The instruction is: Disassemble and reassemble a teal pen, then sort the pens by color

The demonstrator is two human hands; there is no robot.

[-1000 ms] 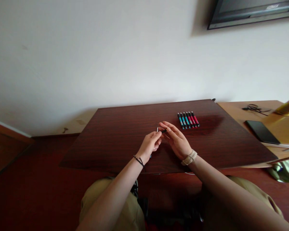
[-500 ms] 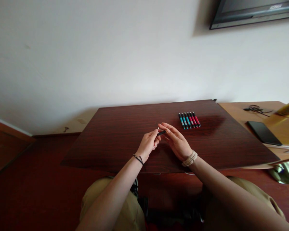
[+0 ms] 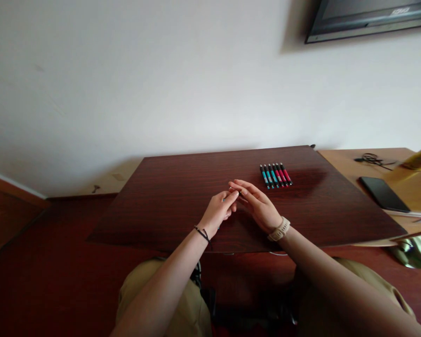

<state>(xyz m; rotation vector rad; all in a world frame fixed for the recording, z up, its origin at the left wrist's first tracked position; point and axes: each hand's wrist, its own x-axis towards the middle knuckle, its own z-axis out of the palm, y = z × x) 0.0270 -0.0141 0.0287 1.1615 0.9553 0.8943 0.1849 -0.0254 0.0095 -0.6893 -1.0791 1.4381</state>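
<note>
Above the dark red-brown table (image 3: pixel 168 201), both hands meet around a small dark pen-like object (image 3: pixel 240 193), mostly hidden by fingers. My left hand (image 3: pixel 219 208) is closed, its thumb pressed on the object, and a bit of light blue shows between its fingers. My right hand (image 3: pixel 259 206) pinches the object's other end between thumb and fingers. Beyond the right hand, several pens (image 3: pixel 275 175) lie side by side in a row, blue ones on the left and pink ones on the right.
To the right, a lighter wooden table (image 3: pixel 340 164) holds a black phone (image 3: pixel 384 194), a coiled black cable (image 3: pixel 372 159) and a yellow object (image 3: pixel 419 159). A screen (image 3: pixel 372 21) hangs on the wall at the upper right.
My left thumb has moved right along the dark object, covering more of it, and the two hands are closer together. The row of pens is unchanged.
</note>
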